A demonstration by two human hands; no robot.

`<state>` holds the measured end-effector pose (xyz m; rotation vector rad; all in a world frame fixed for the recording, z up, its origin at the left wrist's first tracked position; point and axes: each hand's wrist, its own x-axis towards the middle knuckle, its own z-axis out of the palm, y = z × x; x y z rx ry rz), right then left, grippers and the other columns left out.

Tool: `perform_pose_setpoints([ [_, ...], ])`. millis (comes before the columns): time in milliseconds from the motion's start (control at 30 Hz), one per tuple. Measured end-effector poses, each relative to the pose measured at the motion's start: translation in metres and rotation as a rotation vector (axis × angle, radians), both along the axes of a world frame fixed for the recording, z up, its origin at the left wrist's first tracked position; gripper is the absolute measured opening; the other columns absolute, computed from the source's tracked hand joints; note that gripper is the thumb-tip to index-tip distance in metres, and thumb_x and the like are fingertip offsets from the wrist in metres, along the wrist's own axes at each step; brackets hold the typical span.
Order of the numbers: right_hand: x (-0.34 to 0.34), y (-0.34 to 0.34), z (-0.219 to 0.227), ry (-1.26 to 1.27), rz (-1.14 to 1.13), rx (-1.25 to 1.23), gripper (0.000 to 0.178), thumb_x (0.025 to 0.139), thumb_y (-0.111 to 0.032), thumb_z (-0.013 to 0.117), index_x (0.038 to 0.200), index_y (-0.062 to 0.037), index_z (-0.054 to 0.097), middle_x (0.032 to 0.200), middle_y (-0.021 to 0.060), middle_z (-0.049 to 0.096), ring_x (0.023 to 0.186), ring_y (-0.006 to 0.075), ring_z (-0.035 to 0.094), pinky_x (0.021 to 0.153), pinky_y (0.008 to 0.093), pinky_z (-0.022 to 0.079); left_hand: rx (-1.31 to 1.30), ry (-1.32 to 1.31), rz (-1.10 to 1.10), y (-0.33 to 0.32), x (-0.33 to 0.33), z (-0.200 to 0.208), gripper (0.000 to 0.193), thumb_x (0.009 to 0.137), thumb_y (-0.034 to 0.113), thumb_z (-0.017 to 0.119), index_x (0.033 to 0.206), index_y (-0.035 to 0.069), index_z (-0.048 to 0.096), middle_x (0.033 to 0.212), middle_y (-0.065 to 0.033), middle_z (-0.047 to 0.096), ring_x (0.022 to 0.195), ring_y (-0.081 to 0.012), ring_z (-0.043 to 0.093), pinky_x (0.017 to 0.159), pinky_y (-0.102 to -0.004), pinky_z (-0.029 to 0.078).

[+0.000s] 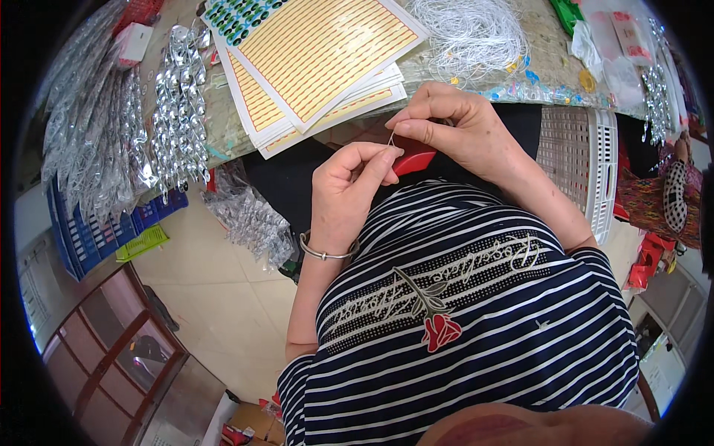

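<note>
Just past the table's near edge, both my hands meet over my lap. My left hand (346, 182), with a bangle on its wrist, is closed in a pinch. My right hand (450, 130) pinches too, a little higher and to the right. Between their fingertips runs a short length of thin white string (391, 139). Right beneath the fingers is a smooth red curved piece (415, 160); my fingers partly cover it, and I cannot tell its kind or whether the string joins it.
Printed sheets (320, 56) overhang the table edge before me. White string (476, 37) lies in a tangled heap behind my right hand. Silver twisted strips (178, 104) hang at the left, above a blue basket (85, 234). A white plastic basket (576, 152) stands at the right.
</note>
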<state>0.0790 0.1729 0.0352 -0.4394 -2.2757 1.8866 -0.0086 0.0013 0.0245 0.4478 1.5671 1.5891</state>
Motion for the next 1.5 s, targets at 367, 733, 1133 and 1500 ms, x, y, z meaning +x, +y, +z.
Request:
perform_pose_setpoints([
  [367, 0.000, 0.001, 0.002, 0.003, 0.012, -0.115, 0.010, 0.086, -0.010, 0.066, 0.089, -0.0020, 0.070, 0.084, 0.0019, 0.061, 0.079, 0.0089, 0.057, 0.074, 0.0217, 0.045, 0.019, -0.016, -0.045, 0.000, 0.001, 0.001, 0.015, 0.090, 0.008, 0.061, 0.098, -0.003, 0.065, 0.083, -0.0040, 0.065, 0.071, -0.0057, 0.058, 0.064, -0.0185, 0.047],
  [733, 0.001, -0.001, 0.002, 0.053, 0.022, -0.090, 0.010, 0.085, -0.009, 0.066, 0.090, -0.0014, 0.069, 0.084, 0.0025, 0.061, 0.082, 0.0094, 0.057, 0.075, 0.0220, 0.045, 0.067, -0.152, 0.174, 0.012, 0.005, 0.006, 0.014, 0.086, 0.009, 0.065, 0.096, -0.001, 0.066, 0.076, -0.0028, 0.065, 0.054, -0.0003, 0.036, 0.049, -0.0160, 0.025],
  [1133, 0.013, 0.001, 0.004, -0.067, 0.003, -0.317, 0.023, 0.094, -0.019, 0.055, 0.102, -0.0016, 0.067, 0.088, 0.0001, 0.058, 0.081, 0.0063, 0.051, 0.077, 0.0216, 0.043, 0.069, -0.116, 0.125, 0.005, 0.002, 0.005, 0.012, 0.086, 0.002, 0.064, 0.096, -0.004, 0.065, 0.084, -0.0066, 0.066, 0.076, -0.0092, 0.061, 0.072, -0.0211, 0.049],
  [1500, 0.008, 0.004, 0.001, 0.076, 0.083, 0.024, 0.009, 0.086, -0.007, 0.063, 0.092, -0.0019, 0.067, 0.086, 0.0032, 0.061, 0.082, 0.0119, 0.058, 0.074, 0.0252, 0.046, 0.063, -0.142, 0.124, 0.010, 0.006, 0.006, 0.011, 0.085, 0.007, 0.065, 0.093, -0.001, 0.067, 0.073, -0.0024, 0.064, 0.054, 0.0000, 0.037, 0.050, -0.0160, 0.026],
])
